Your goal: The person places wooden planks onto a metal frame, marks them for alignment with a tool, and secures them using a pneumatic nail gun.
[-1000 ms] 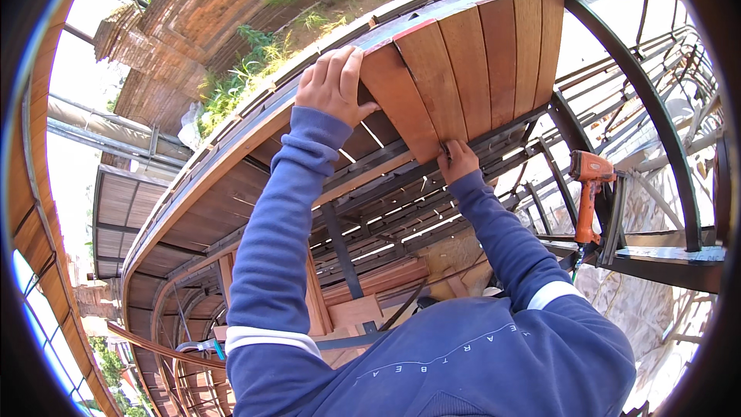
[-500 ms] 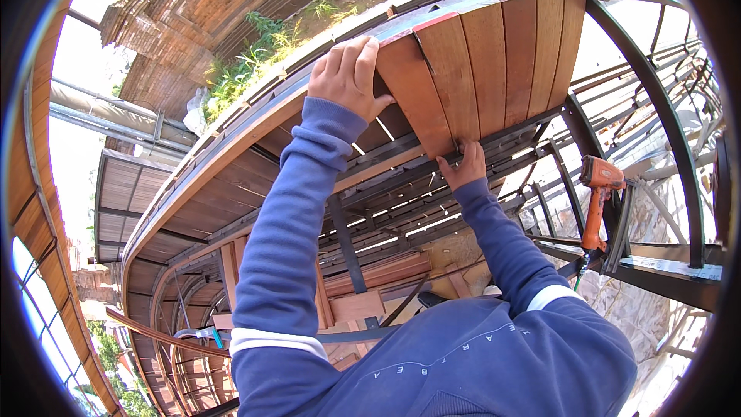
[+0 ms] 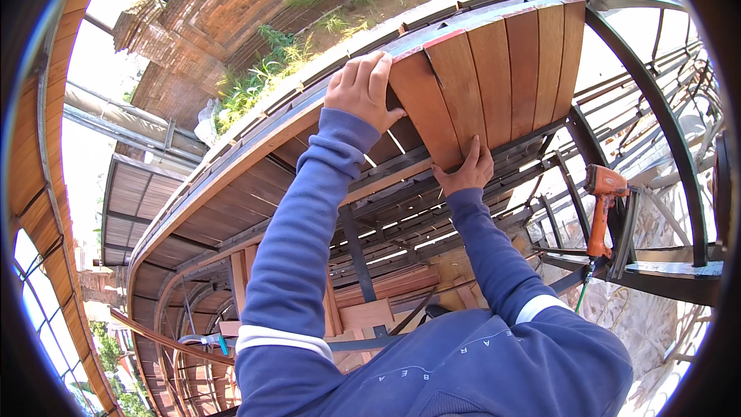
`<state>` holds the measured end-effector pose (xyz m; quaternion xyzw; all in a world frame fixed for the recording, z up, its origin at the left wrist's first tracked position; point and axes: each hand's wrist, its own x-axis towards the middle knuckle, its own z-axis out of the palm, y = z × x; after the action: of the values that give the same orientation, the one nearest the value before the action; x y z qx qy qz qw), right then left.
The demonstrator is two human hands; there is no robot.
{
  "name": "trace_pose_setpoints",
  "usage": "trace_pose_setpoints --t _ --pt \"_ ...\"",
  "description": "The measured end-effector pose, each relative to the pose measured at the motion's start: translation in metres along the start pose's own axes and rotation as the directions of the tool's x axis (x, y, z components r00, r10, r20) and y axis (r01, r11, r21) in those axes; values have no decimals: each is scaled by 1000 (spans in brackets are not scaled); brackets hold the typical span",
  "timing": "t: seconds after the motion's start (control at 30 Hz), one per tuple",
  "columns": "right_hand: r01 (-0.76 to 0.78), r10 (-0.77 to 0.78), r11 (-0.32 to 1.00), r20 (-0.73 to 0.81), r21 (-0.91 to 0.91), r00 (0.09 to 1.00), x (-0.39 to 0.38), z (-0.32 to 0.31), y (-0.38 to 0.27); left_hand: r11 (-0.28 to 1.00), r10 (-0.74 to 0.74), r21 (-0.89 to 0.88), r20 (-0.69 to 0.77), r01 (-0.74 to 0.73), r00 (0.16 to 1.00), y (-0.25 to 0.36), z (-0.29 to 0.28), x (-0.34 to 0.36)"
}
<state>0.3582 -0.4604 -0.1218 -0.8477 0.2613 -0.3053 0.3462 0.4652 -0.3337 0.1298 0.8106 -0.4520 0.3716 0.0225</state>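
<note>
Touching leftmost plank (image 3: 426,112), upper centre: left hand (image 3: 361,93) curled at top corner, grip unclear; right hand (image 3: 468,168) spread at lower end, thumb apart. White lettering (image 3: 404,374) on sweatshirt (image 3: 471,390), lower centre.

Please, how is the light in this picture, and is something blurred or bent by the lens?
Head view: bright daylight, the background at left washed out to white, the lower boards in shade; head view: black corners, and edges bowed near the rim; head view: left hand, right hand and planks look fairly sharp.
</note>
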Motion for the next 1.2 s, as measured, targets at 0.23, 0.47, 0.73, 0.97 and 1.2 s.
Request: trace_pose_setpoints --t 0.23,0.47,0.73,0.97,1.2 --pt "7 -7 1000 -40 2 999 0 -3 1 1000 -6 -15 16 6 1000 0 -1 1" --pt "29 -30 999 -18 -42 999 4 -13 1 999 8 36 -37 -7 999 0 4 0" --pt "385 -374 921 -136 63 917 6 -165 20 999 -16 41 -2 16 1000 -2 8 -4" --pt "-147 116 784 -90 -604 989 4 -277 151 998 -23 60 10 22 1000 -3 9 -6" --pt "-437 469 742 -72 -508 880 26 -267 183 997 -45 61 64 41 997 -1 9 -5"
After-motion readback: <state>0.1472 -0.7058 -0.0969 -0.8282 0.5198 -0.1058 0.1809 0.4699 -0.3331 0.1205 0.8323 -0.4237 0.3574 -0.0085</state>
